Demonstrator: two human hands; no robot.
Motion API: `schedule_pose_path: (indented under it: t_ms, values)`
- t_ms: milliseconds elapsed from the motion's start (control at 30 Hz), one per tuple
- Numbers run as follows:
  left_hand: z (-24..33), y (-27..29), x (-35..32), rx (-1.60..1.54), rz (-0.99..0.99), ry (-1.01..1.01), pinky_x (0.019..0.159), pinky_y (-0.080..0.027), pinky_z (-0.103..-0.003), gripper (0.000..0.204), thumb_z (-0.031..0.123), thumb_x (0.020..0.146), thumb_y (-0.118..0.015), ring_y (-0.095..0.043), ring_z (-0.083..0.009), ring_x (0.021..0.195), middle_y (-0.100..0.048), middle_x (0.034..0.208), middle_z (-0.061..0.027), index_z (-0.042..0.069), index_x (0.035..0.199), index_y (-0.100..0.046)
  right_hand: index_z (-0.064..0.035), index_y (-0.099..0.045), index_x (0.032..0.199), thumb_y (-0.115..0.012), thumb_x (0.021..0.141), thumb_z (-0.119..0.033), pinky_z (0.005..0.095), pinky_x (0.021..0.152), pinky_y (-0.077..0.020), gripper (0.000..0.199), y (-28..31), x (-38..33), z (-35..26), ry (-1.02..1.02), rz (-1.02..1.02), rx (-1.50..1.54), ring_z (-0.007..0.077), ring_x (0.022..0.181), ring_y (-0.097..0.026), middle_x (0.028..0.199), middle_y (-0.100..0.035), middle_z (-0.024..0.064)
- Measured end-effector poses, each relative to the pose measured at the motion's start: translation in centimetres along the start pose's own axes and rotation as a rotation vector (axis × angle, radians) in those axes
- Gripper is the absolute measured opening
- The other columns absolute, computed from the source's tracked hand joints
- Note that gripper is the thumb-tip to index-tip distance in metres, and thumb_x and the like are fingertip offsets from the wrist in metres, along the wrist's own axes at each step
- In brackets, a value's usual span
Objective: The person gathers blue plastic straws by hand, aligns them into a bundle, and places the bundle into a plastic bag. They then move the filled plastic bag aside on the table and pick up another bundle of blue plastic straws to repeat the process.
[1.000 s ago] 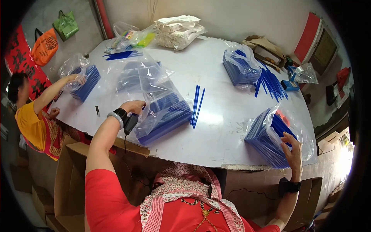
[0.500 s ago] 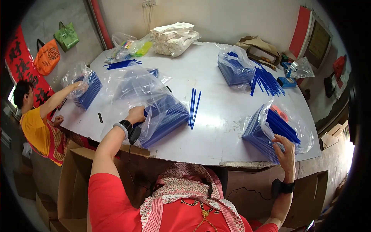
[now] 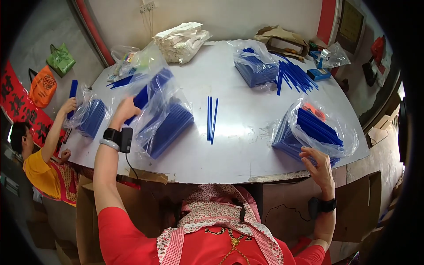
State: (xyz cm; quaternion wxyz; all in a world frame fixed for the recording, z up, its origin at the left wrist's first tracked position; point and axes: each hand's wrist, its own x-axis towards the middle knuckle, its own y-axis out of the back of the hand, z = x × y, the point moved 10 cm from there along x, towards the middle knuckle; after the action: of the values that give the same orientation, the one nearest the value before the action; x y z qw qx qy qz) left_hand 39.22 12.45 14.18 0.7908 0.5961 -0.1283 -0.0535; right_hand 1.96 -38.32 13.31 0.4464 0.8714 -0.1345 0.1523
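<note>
Head view shows blue strips point(image 3: 319, 128) on a white table point(image 3: 240, 154), pale wall point(image 3: 243, 17) beyond.

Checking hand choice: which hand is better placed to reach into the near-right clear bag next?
Probably the right hand: open, seemingly empty, close to that clear bag. The left hand is farther away, holding blue strips.
</note>
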Motion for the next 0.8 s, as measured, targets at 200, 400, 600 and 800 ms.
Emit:
schedule_pose_path:
  t_ms: [200,400,600,800]
  values:
    - [8.0,15.8,-8.2,-0.641,0.557,-0.100,0.063,-0.047,-0.026,0.031,0.015,0.071,-0.069,-0.059,-0.0155,0.068,-0.063,0.076,-0.0101,0.000,0.096,-0.059,-0.0018,-0.062,0.113,-0.064,0.077,0.002,0.0333,0.081,-0.0501,0.036,-4.8,-0.2,-3.5,0.090,-0.036,0.198,0.0244,0.087,-0.068,0.091,-0.071,0.0114]
    - [24.0,-9.6,-21.1,-1.501,-0.686,0.030,0.076,-0.051,-0.034,0.049,0.006,0.065,-0.074,-0.065,-0.0234,0.082,-0.067,0.085,-0.0130,0.001,0.109,-0.054,-0.0088,-0.027,0.147,-0.062,0.088,-0.035,0.0385,0.090,-0.0502,0.073,-21.0,0.6,-7.1,-0.159,-0.286,1.488,0.0264,0.107,-0.061,0.135,-0.049,0.0195]
    - [24.3,-22.8,-30.3,-1.636,-1.080,0.462,0.086,-0.054,-0.037,0.052,0.006,0.077,-0.074,-0.065,-0.0233,0.095,-0.063,0.108,-0.0129,-0.001,0.123,-0.050,-0.0040,-0.031,0.143,-0.069,0.084,-0.027,0.0382,0.093,-0.0509,0.074,-28.5,-3.3,-6.6,-0.634,-0.496,1.856,0.0237,0.108,-0.060,0.127,-0.053,0.0169]
    - [23.3,-23.7,-31.5,-1.606,-1.071,0.574,0.088,-0.053,-0.039,0.058,0.010,0.079,-0.075,-0.062,-0.0236,0.102,-0.059,0.117,-0.0126,0.000,0.128,-0.046,-0.0018,-0.035,0.140,-0.069,0.084,-0.019,0.0399,0.096,-0.0494,0.068,-27.9,-4.4,-5.9,-0.739,-0.409,1.884,0.0236,0.108,-0.060,0.127,-0.054,0.0156]
